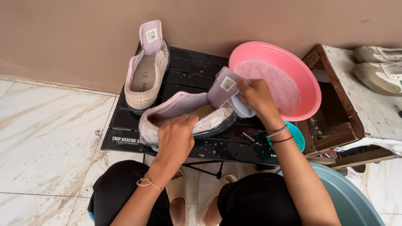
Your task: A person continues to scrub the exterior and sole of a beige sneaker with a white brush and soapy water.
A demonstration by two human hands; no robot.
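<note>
A pale lilac and beige shoe (178, 109) lies on its side on a low black slatted table (189, 71). My left hand (176, 138) grips its side and holds it steady. My right hand (256, 97) is closed around a light blue brush (241, 109) that presses on the soapy front of the shoe, just below its raised tongue (223, 87). The matching second shoe (147, 69) stands further back on the table, its tongue flipped up against the wall.
A pink basin (307, 79) of foamy water sits at the table's right end. A teal bowl (298, 136) is below it, and a grey-blue tub (349, 196) at bottom right. A worn wooden crate (360, 100) holds two white sneakers (379, 71). Marble floor tiles lie at left.
</note>
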